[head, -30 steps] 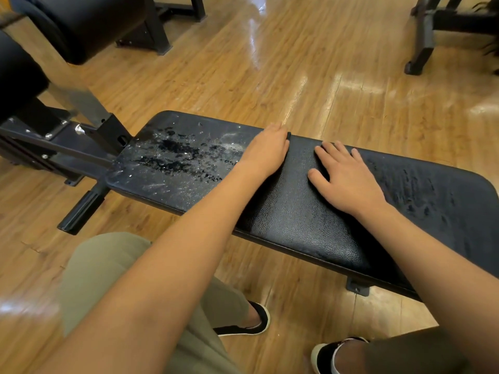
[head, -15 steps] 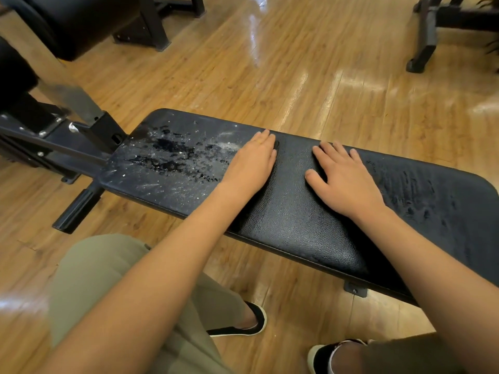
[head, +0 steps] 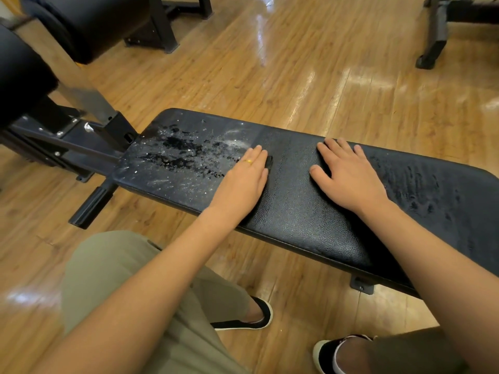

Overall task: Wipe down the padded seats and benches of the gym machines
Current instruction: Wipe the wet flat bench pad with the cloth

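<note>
A long black padded bench (head: pixel 297 211) runs across the view from left to right. Its left end is speckled with wet droplets and white smears (head: pixel 183 155). My left hand (head: pixel 240 184) lies flat on the pad at the edge of the wet patch, fingers straight. A small dark thing (head: pixel 269 160) peeks out beside its fingertips; what it is I cannot tell. My right hand (head: pixel 351 179) rests flat on the pad to the right, fingers spread. The pad's right part shows faint damp streaks (head: pixel 421 190).
The bench's black steel frame (head: pixel 67 141) and a grip bar (head: pixel 91 203) stick out at the left. Black roller pads (head: pixel 89 22) stand at the upper left, another machine's leg (head: pixel 432 44) at the upper right. My shoes (head: pixel 251 317) stand on the wooden floor under the bench.
My left hand has slid back from the bench's far edge toward me across the pad. My right hand has stayed in place.
</note>
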Available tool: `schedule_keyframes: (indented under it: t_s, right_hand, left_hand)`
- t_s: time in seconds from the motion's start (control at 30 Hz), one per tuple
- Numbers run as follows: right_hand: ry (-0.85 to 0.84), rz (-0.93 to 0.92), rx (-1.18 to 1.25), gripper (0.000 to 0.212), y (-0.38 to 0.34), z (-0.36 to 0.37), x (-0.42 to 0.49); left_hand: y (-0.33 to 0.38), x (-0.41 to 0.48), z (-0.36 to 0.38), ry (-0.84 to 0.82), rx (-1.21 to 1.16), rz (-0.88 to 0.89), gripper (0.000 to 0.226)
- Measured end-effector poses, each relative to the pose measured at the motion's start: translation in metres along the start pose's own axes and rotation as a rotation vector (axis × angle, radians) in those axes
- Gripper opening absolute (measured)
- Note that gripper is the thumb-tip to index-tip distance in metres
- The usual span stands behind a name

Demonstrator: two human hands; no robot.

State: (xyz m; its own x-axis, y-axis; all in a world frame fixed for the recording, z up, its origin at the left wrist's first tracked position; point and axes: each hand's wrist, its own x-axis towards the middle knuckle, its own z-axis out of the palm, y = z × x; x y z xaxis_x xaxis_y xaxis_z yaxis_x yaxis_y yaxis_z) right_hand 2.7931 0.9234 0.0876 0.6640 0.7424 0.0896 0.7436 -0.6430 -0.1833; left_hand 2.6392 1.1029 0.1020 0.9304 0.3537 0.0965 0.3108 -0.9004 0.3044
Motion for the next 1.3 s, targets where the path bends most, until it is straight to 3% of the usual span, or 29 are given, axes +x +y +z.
schedule_keyframes:
  t_s: [0.23, 0.53, 0.77, 1.0, 1.3]
  right_hand:
    - [-0.027, 0.001, 0.005, 0.072, -0.001, -0.003, -0.001]
    - [-0.018, 0.000, -0.002, 0.063, 0.000, -0.002, -0.001]
    - [-0.030, 0.001, -0.002, 0.063, -0.001, -0.003, -0.003]
    - [-0.037, 0.012, -0.007, 0.066, -0.001, -0.002, -0.003]
    - [-0.033, 0.016, -0.037, 0.066, -0.004, -0.002, -0.003]
  left_hand:
    - [0.005, 0.036, -0.007, -0.069, 0.026, -0.030, 0.047]
    - [-0.007, -0.078, -0.017, -0.029, -0.064, -0.082, 0.048]
    - [-0.003, -0.036, -0.011, -0.010, -0.001, -0.088, 0.046]
    - [-0.009, -0.092, -0.020, -0.040, 0.075, -0.030, 0.049]
    - [0.002, 0.014, 0.000, -0.004, 0.111, 0.053, 0.044]
